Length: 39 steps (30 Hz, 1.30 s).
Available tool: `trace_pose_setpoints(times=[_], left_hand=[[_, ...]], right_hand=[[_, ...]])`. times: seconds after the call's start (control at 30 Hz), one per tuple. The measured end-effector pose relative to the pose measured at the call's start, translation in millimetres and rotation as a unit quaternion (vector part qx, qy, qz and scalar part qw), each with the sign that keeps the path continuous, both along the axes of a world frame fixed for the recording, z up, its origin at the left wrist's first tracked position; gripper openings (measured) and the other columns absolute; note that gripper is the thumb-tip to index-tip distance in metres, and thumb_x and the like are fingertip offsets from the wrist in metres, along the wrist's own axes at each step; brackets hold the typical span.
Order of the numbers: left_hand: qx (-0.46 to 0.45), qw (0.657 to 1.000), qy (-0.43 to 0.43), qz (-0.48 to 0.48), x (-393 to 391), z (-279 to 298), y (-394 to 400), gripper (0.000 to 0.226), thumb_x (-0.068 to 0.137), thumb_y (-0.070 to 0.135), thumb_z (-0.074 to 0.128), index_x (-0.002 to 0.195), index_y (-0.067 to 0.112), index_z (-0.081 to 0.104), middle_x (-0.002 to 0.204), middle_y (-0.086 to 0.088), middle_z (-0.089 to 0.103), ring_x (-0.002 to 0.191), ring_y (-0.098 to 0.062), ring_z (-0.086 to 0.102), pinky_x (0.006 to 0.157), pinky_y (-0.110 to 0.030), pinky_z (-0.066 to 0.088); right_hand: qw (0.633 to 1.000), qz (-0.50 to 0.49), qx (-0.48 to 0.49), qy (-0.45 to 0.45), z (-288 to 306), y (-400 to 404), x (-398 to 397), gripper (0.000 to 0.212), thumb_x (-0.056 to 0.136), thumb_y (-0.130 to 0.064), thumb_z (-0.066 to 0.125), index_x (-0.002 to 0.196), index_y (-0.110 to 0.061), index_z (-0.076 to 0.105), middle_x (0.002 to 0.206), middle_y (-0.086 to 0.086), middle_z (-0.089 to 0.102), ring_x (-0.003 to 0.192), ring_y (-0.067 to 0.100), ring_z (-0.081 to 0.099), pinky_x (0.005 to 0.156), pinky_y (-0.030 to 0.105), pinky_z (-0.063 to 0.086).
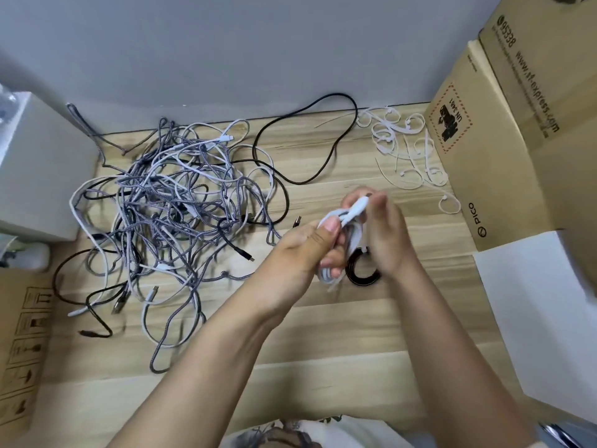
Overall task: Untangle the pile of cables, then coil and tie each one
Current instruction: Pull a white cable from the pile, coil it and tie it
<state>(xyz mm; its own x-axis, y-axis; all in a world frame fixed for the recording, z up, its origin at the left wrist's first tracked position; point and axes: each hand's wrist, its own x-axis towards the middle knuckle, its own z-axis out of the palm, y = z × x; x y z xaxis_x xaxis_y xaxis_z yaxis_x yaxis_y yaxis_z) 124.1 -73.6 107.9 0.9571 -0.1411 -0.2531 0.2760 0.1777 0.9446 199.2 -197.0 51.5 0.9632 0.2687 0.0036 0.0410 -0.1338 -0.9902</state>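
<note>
Light striped wooden tabletop [323,334] is backed by a plain grey wall [226,43], flanked by brown cardboard boxes [504,163]. A coiled white cable [347,227] is gripped by the left hand [307,250] and pinched by the right hand [387,234]. Tangled grey, white and black cable pile [174,205] lies left of the grip; white zip ties [407,147] beyond it, a black coiled cable [361,270] just beneath.
</note>
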Motion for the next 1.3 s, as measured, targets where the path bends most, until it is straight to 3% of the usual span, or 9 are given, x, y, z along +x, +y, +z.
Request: trace_pose_setpoints(times=[0.13,0.33,0.5,0.63,0.73,0.83,1.03,1.17,1.3], left_hand=[[-0.007,0.999,0.015,0.037,5,-11,6,0.028,0.092,0.033,0.034,0.074,0.014,0.044,0.053,0.010,0.035,0.056,-0.012,0.037,0.059,-0.022,0.032],[-0.041,0.992,0.085,0.079,2,-15,11,0.027,0.087,0.040,0.038,0.077,0.015,0.044,0.054,0.010,0.037,0.056,-0.009,0.039,0.069,-0.030,0.046],[-0.116,0.979,0.123,0.111,-4,-7,14,0.030,0.091,0.041,0.046,0.079,0.014,0.047,0.054,0.008,0.034,0.055,-0.009,0.040,0.064,-0.036,0.057],[-0.337,0.930,0.110,0.099,-11,-3,25,0.027,0.086,0.039,0.047,0.083,0.013,0.052,0.051,0.008,0.038,0.053,-0.011,0.042,0.051,-0.026,0.042],[-0.395,0.910,0.089,0.088,-18,1,33,0.027,0.090,0.037,0.044,0.088,0.011,0.052,0.050,0.009,0.041,0.054,-0.010,0.044,0.051,-0.025,0.040],[-0.369,0.920,0.072,0.112,-27,6,36,0.032,0.091,0.038,0.039,0.077,0.014,0.055,0.050,0.008,0.038,0.052,-0.010,0.041,0.048,-0.024,0.037],[-0.183,0.969,0.002,0.168,-53,20,38,0.031,0.095,0.036,0.044,0.070,0.016,0.046,0.055,0.004,0.030,0.056,-0.012,0.033,0.048,-0.021,0.032],[-0.116,0.977,-0.035,0.178,-62,19,41,0.020,0.089,0.037,0.040,0.084,0.018,0.040,0.055,0.007,0.034,0.055,-0.010,0.031,0.048,-0.019,0.031],[-0.086,0.977,-0.046,0.190,-70,17,46,0.018,0.088,0.039,0.042,0.083,0.021,0.041,0.055,0.008,0.035,0.054,-0.008,0.035,0.049,-0.020,0.029]], right_hand=[[0.941,-0.240,-0.234,0.038,-49,-49,47,0.029,0.089,-0.050,0.043,0.091,-0.024,0.057,0.110,0.003,0.058,0.107,0.019,0.054,0.088,0.032,0.040],[0.835,-0.234,-0.485,0.118,-99,-94,65,0.028,0.087,-0.012,0.053,0.115,-0.014,0.057,0.133,0.013,0.040,0.126,0.032,0.033,0.101,0.043,0.031],[0.869,-0.233,-0.435,0.036,-109,-95,52,0.020,0.085,0.002,0.052,0.091,-0.008,0.068,0.109,0.018,0.060,0.108,0.035,0.044,0.089,0.037,0.036],[0.865,-0.245,-0.437,-0.032,-86,-79,39,0.017,0.087,-0.004,0.054,0.096,-0.012,0.065,0.103,0.009,0.064,0.107,0.031,0.045,0.088,0.038,0.033],[0.906,-0.279,-0.286,-0.137,-41,-52,25,0.019,0.088,-0.005,0.051,0.101,-0.012,0.064,0.096,0.002,0.060,0.103,0.022,0.051,0.094,0.041,0.039],[0.941,-0.283,-0.072,-0.173,13,-22,1,0.019,0.089,0.000,0.049,0.097,-0.007,0.065,0.090,-0.004,0.054,0.082,-0.006,0.056,0.081,0.014,0.043],[0.952,-0.197,0.232,0.046,82,20,-60,0.027,0.093,-0.003,0.049,0.081,-0.019,0.066,0.060,-0.013,0.053,0.047,0.003,0.037,0.047,0.016,0.034],[0.946,-0.122,0.277,0.119,81,43,-87,0.026,0.084,-0.014,0.053,0.069,-0.024,0.072,0.058,-0.011,0.053,0.047,0.008,0.037,0.048,0.021,0.035],[0.973,-0.161,0.157,0.046,59,47,-86,0.033,0.094,0.000,0.049,0.077,-0.024,0.066,0.071,-0.004,0.061,0.060,0.006,0.054,0.061,0.020,0.045]])
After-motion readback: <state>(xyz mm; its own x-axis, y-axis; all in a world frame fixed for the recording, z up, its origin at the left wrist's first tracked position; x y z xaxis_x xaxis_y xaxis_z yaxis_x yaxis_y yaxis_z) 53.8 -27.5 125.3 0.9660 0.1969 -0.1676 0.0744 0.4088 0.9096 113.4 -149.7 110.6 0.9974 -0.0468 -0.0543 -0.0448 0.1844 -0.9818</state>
